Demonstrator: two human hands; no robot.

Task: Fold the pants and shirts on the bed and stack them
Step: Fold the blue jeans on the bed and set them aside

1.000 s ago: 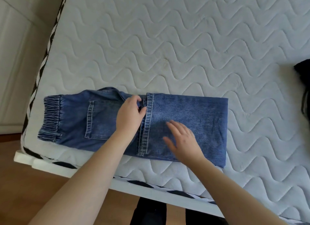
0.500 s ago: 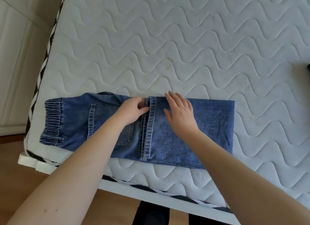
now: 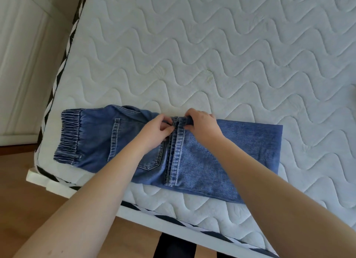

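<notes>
Jeans (image 3: 221, 157) lie folded once near the mattress (image 3: 212, 55) front edge, left hand (image 3: 156, 132) and right hand (image 3: 202, 126) both pinching the doubled hem at the far side, and that floppy-but-thick denim probably lifts best by those stitched hems.

I am looking down on a white quilted mattress (image 3: 212, 55), stitched all over in wavy lines, with a faint yellowish stain near its middle. A black-and-white striped band (image 3: 57, 80) runs along the mattress's left and near edges. Under its near corner a white bed frame (image 3: 55, 186) juts out. Left of the mattress stands a pale panelled wall (image 3: 25, 65). Below the mattress's near edge lies a brown wooden floor (image 3: 25, 200). Soft daylight falls evenly across the mattress.
</notes>
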